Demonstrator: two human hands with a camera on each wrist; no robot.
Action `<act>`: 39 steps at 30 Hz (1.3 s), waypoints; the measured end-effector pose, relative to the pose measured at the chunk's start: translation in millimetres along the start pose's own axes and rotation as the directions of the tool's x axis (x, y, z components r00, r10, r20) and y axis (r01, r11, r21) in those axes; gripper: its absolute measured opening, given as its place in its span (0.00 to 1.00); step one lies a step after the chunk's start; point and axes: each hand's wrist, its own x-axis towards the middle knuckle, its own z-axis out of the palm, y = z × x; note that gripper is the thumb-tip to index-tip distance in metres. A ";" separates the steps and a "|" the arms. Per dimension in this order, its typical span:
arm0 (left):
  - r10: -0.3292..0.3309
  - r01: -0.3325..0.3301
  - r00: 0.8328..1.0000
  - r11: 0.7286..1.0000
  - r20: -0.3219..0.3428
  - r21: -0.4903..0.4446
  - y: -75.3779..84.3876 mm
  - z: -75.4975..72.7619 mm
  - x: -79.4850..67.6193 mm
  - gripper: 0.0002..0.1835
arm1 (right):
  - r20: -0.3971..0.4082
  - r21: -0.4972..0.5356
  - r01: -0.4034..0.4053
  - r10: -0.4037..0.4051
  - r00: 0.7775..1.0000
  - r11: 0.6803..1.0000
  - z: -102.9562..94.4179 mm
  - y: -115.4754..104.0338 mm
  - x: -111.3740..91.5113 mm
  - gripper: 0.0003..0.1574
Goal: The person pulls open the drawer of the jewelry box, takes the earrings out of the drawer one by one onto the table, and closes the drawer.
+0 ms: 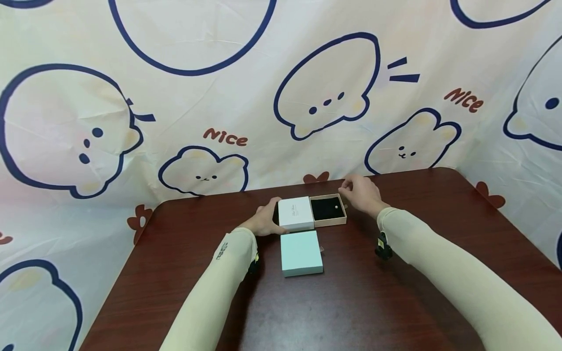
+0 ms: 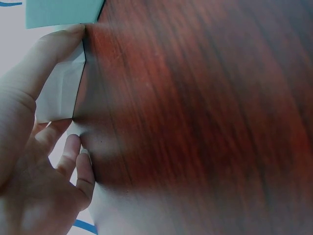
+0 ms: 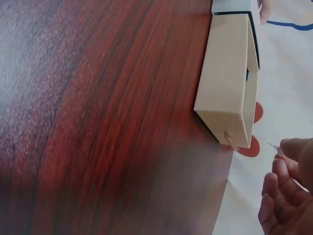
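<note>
L hand (image 1: 262,221) grips wht square box (image 1: 296,213), cream drawer (image 1: 331,222) out R, long axis L–R; R hand (image 1: 361,192) pinches tiny thin silvery pin (image 3: 276,147), tip twd drawer.

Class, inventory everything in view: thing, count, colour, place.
Wooden table: one, brown, centre
Square outer box: one, white, far side
Square drawer: one, beige, black inside, extending from outer box
Round bead: one, pale, in drawer
Flat square box: one, turquoise, nearer side
Pull tabs: two, pinkish, on drawer and flat square box
Apparent pin: one, silvery, in right hand
Printed cloth: one, mostly white, behind table
Wrist devices: two, black, at wrists
Sleeves: two, cream, on arms
Hands: two, bare, left hand on outer box
</note>
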 end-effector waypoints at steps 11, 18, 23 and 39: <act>-0.003 0.003 1.000 1.000 0.002 0.002 0.3 0.8 -1.6 0.55 | -0.035 0.001 -0.021 0.021 0.999 1.000 0.1 8.8 2.2 0.13; 0.004 -0.004 1.000 1.000 -0.008 0.017 -0.1 0.3 -0.3 0.56 | -0.043 0.008 -0.031 0.032 0.999 0.999 0.2 12.2 3.2 0.13; 0.000 0.000 1.000 1.000 -0.004 0.012 1.2 0.5 -1.3 0.56 | -0.035 0.018 -0.046 0.047 0.998 0.999 1.5 17.2 1.2 0.13; 0.001 -0.001 1.000 1.000 -0.003 0.011 1.1 0.2 0.5 0.56 | 0.005 0.017 -0.093 0.093 0.996 0.995 1.1 31.9 2.9 0.14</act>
